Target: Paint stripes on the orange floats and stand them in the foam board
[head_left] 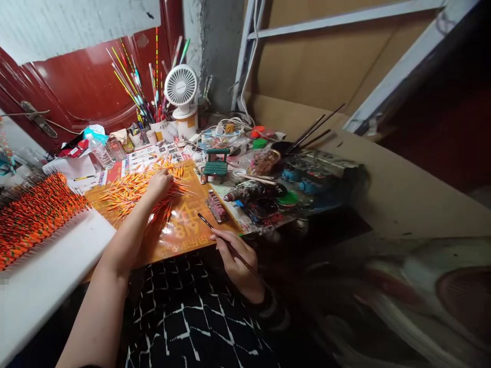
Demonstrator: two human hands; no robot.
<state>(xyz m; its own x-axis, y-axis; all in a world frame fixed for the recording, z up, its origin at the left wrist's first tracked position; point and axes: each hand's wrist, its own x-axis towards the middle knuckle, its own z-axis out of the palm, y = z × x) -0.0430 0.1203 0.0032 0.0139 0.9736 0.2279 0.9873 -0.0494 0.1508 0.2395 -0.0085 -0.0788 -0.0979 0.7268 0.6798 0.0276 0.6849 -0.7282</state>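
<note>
My left hand (160, 185) reaches into a heap of small orange and yellow fishing floats (128, 190) spread over an orange board (187, 240). Its fingers are curled down among the floats, and what lies between them is hidden. A thin dark paintbrush (205, 221) rests in my right hand (240, 260), pinched like a pen, its tip pointing up and left over the board's front edge. Just beyond that tip lies a small reddish-brown block with a row of slots (217, 206). To the left, many orange floats (38, 214) stand in dense rows on a white foam slab (57, 276).
A white fan (181, 87) stands at the back beside cups of long, thin-tipped floats (153, 110). A plastic bottle (99, 152) is at back left. Right of the board are a tiny green bench (217, 164), a paint-smeared bottle (249, 191) and a green lid (287, 198).
</note>
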